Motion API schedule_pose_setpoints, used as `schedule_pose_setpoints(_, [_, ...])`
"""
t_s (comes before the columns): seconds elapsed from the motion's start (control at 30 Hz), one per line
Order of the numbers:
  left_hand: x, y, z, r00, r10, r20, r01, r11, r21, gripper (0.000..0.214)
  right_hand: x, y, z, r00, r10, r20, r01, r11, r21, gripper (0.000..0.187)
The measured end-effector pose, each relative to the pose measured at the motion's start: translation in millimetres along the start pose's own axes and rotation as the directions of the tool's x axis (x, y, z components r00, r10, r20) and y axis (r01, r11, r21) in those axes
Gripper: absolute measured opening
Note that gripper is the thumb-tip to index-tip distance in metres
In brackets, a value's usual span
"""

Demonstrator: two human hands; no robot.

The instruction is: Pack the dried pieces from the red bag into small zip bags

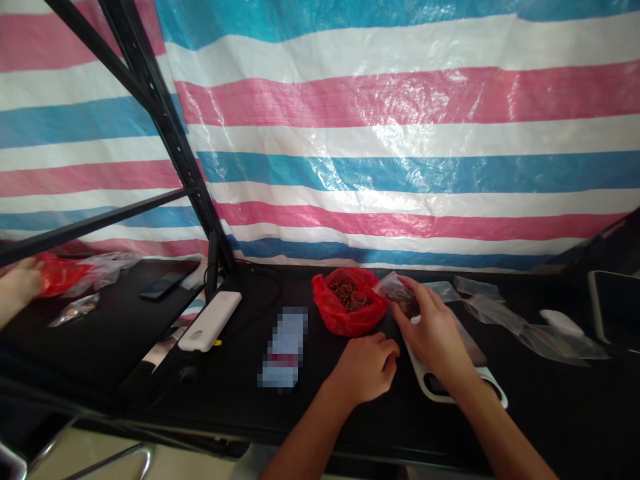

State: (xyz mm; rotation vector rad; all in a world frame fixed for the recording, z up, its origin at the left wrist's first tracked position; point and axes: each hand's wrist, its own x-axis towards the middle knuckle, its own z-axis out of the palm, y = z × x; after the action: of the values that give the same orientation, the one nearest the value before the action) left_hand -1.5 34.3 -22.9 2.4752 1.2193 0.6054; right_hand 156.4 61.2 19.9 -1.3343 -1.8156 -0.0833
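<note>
My right hand (434,333) reaches forward over a white scale (487,383) and pinches a small clear bag (395,291) with brown pieces inside. Just left of that bag stands an open red plastic bag (334,313) holding more brown pieces and a small cup. My left hand (367,368) rests on the black table (250,393) in a loose fist, beside the scale, with nothing showing in it.
Empty clear bags (505,317) lie to the right, with a white mouse-like object (560,322). A white power bank (210,321), a cable and a blurred item (284,347) lie left. Another person's hand (17,285) holds a red bag (60,273) at far left. A black frame post (165,127) rises.
</note>
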Motion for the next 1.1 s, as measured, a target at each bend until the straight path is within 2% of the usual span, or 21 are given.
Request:
schedule_pose_setpoints(0.13, [-1.3,-3.2,3.6,1.000,0.008,-0.014,-0.009,0.999,-0.039,0.021,33.0,-23.4,26.7,0.986,-0.089,0.143,0.078,0.994,0.081,0.048])
schedule_pose_setpoints(0.23, [-2.9,-5.5,4.4,1.000,0.018,-0.023,-0.019,0.999,-0.035,0.021,48.8,-29.8,44.1,0.941,-0.152,0.303,0.127,0.987,0.103,0.046])
schedule_pose_setpoints(0.33, [-4.2,-6.7,3.5,0.999,0.039,-0.020,-0.039,0.999,-0.019,0.022,55.0,-30.6,54.1,0.900,-0.222,0.376,0.194,0.975,0.111,0.047])
schedule_pose_setpoints(0.7, [-5.4,-7.2,6.3,0.999,0.054,-0.005,-0.054,0.998,0.015,0.021,61.3,-34.2,61.8,0.870,-0.232,0.434,0.233,0.971,0.053,0.043])
schedule_pose_setpoints(0.87, [-5.1,-7.7,7.7,0.999,0.041,-0.003,-0.041,0.999,0.026,0.020,60.0,-30.2,56.5,0.894,-0.210,0.396,0.226,0.974,0.007,0.041])
schedule_pose_setpoints(1.0, [-4.5,-6.0,7.4,0.999,0.036,0.000,-0.036,0.999,0.029,0.020,58.5,-27.0,52.7,0.881,-0.263,0.394,0.284,0.959,0.005,0.040])
schedule_pose_setpoints(1.1, [-4.6,-4.8,6.4,1.000,0.025,0.007,-0.025,0.999,0.032,0.020,57.8,-25.9,52.5,0.890,-0.273,0.365,0.280,0.959,0.036,0.041])
